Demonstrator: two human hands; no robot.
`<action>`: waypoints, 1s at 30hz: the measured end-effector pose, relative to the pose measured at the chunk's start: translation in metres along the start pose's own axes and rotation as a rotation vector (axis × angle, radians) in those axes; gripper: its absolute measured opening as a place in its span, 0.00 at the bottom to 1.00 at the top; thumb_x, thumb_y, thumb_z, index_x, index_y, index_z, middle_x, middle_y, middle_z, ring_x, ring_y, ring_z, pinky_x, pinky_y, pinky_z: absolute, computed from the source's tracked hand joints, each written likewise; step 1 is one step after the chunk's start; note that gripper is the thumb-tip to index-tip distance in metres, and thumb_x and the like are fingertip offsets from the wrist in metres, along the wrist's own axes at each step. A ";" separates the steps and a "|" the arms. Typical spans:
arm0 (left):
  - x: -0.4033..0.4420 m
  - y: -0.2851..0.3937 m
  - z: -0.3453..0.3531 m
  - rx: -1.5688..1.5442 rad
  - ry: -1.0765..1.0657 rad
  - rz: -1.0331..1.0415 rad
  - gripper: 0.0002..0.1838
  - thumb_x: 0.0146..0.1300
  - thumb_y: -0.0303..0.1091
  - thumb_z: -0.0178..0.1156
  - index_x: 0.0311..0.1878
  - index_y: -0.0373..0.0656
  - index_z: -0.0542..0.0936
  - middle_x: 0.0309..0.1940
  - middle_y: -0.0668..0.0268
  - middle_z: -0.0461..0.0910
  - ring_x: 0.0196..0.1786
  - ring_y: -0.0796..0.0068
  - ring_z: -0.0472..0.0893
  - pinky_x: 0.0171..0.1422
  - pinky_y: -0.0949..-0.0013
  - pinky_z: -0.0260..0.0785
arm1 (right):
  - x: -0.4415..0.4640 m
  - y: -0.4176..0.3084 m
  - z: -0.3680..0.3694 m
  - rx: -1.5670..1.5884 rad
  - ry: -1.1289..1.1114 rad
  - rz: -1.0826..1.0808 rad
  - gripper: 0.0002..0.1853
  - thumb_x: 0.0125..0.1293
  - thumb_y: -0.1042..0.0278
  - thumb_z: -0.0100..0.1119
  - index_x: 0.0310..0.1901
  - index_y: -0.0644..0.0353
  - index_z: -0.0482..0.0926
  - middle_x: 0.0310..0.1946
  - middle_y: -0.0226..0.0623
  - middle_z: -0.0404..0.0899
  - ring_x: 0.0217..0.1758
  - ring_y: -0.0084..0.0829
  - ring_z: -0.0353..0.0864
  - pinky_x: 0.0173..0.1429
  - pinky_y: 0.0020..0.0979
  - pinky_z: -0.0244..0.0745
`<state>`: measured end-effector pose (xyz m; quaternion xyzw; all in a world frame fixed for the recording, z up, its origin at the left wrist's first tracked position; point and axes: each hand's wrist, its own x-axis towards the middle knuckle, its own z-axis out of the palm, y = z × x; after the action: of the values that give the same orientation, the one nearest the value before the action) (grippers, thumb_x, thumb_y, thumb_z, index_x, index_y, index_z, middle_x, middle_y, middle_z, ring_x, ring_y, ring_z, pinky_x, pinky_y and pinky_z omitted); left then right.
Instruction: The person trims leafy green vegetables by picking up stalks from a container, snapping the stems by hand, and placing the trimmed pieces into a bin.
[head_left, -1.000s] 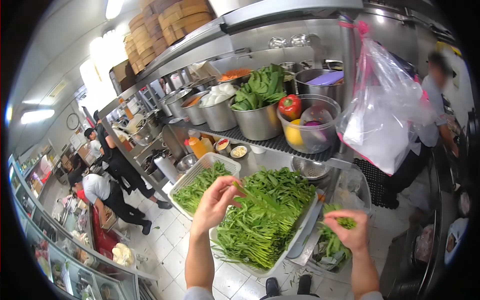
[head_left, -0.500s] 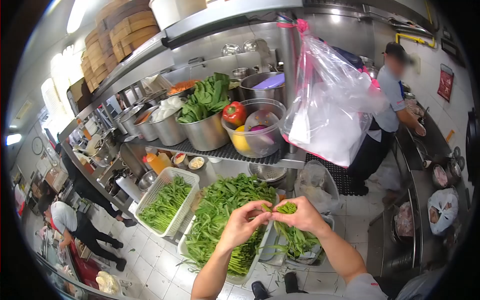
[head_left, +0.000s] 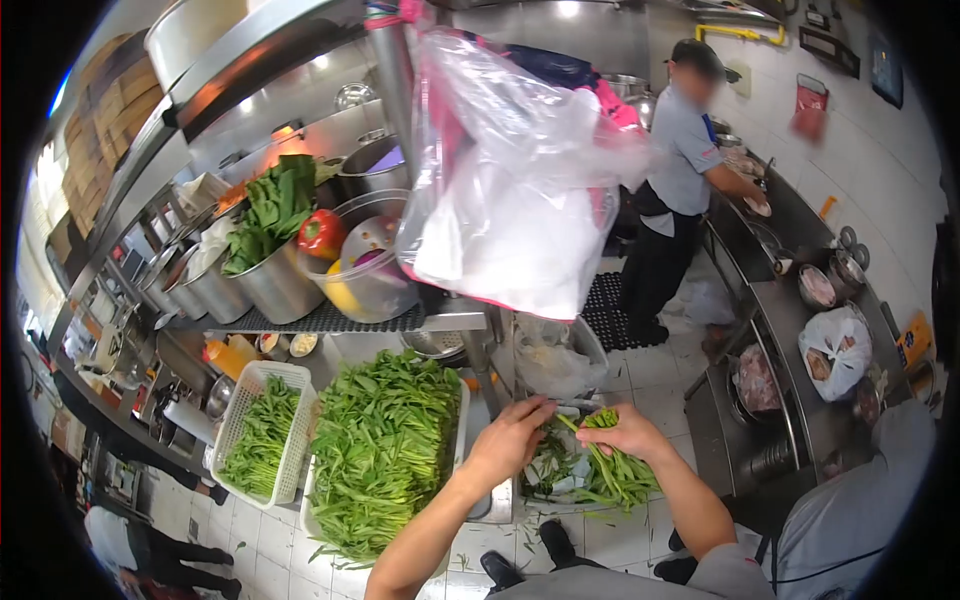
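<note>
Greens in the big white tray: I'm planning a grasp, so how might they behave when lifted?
The greens would likely flop, since their thin leaves bend over one another. A handful should probably be light, being slim stems and leaves. Some may drop away, as no tie shows.

Near the shelf's (head_left: 462, 322) right end stood a tub (head_left: 388, 290) with a pepper (head_left: 320, 234) in it; a pot (head_left: 290, 288) was just left, and a bag (head_left: 520, 220) hung by that end. Below, near the counter's (head_left: 350, 347) front edge, a basket (head_left: 299, 435) lay left of a tray (head_left: 464, 420), both holding leafy stems (head_left: 385, 440). A bin (head_left: 600, 362) stood beyond the counter's right edge.
</note>
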<state>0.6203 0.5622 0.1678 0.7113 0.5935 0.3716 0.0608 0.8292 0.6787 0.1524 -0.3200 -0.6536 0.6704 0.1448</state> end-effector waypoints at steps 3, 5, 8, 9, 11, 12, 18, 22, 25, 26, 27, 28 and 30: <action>0.008 0.011 0.009 0.067 -0.233 0.085 0.19 0.62 0.27 0.61 0.58 0.43 0.79 0.53 0.59 0.80 0.51 0.54 0.82 0.50 0.57 0.78 | -0.008 -0.002 0.002 -0.102 0.011 0.029 0.11 0.62 0.62 0.71 0.34 0.63 0.84 0.24 0.29 0.82 0.20 0.18 0.72 0.25 0.25 0.66; 0.010 0.012 0.011 0.111 -0.371 0.085 0.19 0.61 0.29 0.61 0.56 0.42 0.78 0.48 0.61 0.79 0.49 0.57 0.82 0.43 0.58 0.79 | -0.011 -0.006 0.001 -0.254 0.007 0.032 0.12 0.62 0.59 0.70 0.35 0.61 0.85 0.24 0.31 0.83 0.19 0.23 0.76 0.26 0.28 0.69; -0.002 0.024 0.017 0.202 -0.434 0.104 0.16 0.61 0.32 0.61 0.52 0.42 0.78 0.41 0.60 0.78 0.44 0.58 0.82 0.41 0.58 0.79 | -0.024 0.017 0.013 -0.668 0.194 -0.414 0.13 0.59 0.56 0.69 0.36 0.57 0.85 0.27 0.36 0.84 0.24 0.35 0.82 0.29 0.34 0.75; -0.011 0.025 0.024 0.186 -0.391 0.147 0.14 0.62 0.35 0.61 0.48 0.41 0.78 0.37 0.60 0.76 0.42 0.59 0.81 0.40 0.59 0.79 | -0.032 0.021 0.017 -0.823 0.170 -0.452 0.13 0.56 0.56 0.68 0.35 0.57 0.84 0.28 0.37 0.83 0.27 0.38 0.83 0.30 0.37 0.76; -0.033 0.026 0.038 0.147 -0.454 0.157 0.12 0.63 0.37 0.61 0.44 0.40 0.77 0.37 0.59 0.76 0.42 0.59 0.81 0.42 0.58 0.78 | -0.048 0.030 0.026 -0.949 0.120 -0.492 0.12 0.54 0.57 0.68 0.33 0.56 0.84 0.28 0.37 0.81 0.29 0.40 0.83 0.31 0.39 0.78; -0.046 0.026 0.047 0.106 -0.480 0.145 0.11 0.63 0.37 0.61 0.43 0.40 0.77 0.36 0.59 0.75 0.42 0.58 0.81 0.43 0.57 0.78 | -0.056 0.042 0.030 -0.917 0.092 -0.493 0.11 0.53 0.58 0.68 0.32 0.56 0.83 0.27 0.35 0.80 0.29 0.40 0.83 0.31 0.39 0.78; -0.101 0.042 0.103 -0.391 -0.317 -0.123 0.08 0.64 0.33 0.60 0.40 0.39 0.75 0.34 0.55 0.74 0.40 0.50 0.78 0.44 0.56 0.73 | -0.093 0.098 0.036 -0.773 0.175 -0.604 0.08 0.51 0.64 0.70 0.31 0.55 0.83 0.26 0.31 0.79 0.26 0.37 0.81 0.30 0.36 0.77; -0.090 0.025 0.123 -0.495 -0.172 -0.276 0.08 0.61 0.29 0.61 0.42 0.38 0.78 0.38 0.53 0.80 0.44 0.51 0.81 0.46 0.62 0.73 | -0.077 0.110 0.022 -0.590 0.388 -0.739 0.10 0.50 0.69 0.73 0.33 0.61 0.85 0.29 0.37 0.82 0.30 0.38 0.82 0.35 0.35 0.78; -0.079 -0.011 0.122 -0.150 -0.210 -0.408 0.14 0.62 0.33 0.64 0.50 0.40 0.80 0.51 0.52 0.80 0.54 0.50 0.80 0.56 0.60 0.73 | -0.055 0.081 -0.002 -0.246 0.654 -0.517 0.05 0.62 0.72 0.69 0.34 0.65 0.84 0.25 0.34 0.79 0.28 0.28 0.77 0.33 0.29 0.71; -0.074 -0.014 0.118 0.064 -0.147 -0.390 0.16 0.62 0.34 0.64 0.52 0.40 0.81 0.55 0.52 0.80 0.57 0.49 0.78 0.60 0.59 0.72 | -0.050 0.072 -0.012 0.034 0.669 -0.339 0.06 0.63 0.71 0.68 0.35 0.65 0.84 0.23 0.32 0.77 0.25 0.26 0.75 0.31 0.28 0.69; -0.069 -0.014 0.114 0.031 -0.106 -0.372 0.18 0.63 0.34 0.65 0.55 0.40 0.80 0.56 0.52 0.79 0.59 0.49 0.77 0.62 0.59 0.71 | -0.046 0.059 -0.022 0.314 0.670 -0.169 0.07 0.64 0.70 0.68 0.36 0.66 0.83 0.21 0.30 0.76 0.23 0.23 0.73 0.29 0.27 0.67; -0.066 -0.011 0.107 0.000 -0.066 -0.354 0.20 0.63 0.35 0.65 0.57 0.40 0.79 0.58 0.52 0.78 0.61 0.48 0.76 0.64 0.58 0.70 | -0.043 0.048 -0.032 0.366 0.674 -0.207 0.08 0.65 0.69 0.67 0.36 0.65 0.83 0.21 0.29 0.75 0.22 0.22 0.72 0.28 0.27 0.65; -0.061 0.004 0.088 -0.069 -0.035 -0.334 0.21 0.63 0.35 0.66 0.59 0.40 0.79 0.60 0.53 0.77 0.62 0.48 0.75 0.66 0.58 0.69 | -0.039 0.033 -0.047 0.473 0.673 -0.277 0.09 0.67 0.67 0.67 0.36 0.65 0.82 0.19 0.27 0.73 0.20 0.20 0.70 0.27 0.26 0.62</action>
<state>0.6753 0.5382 0.0789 0.6067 0.6892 0.3639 0.1566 0.8951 0.6882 0.1331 -0.3878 -0.4352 0.6343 0.5078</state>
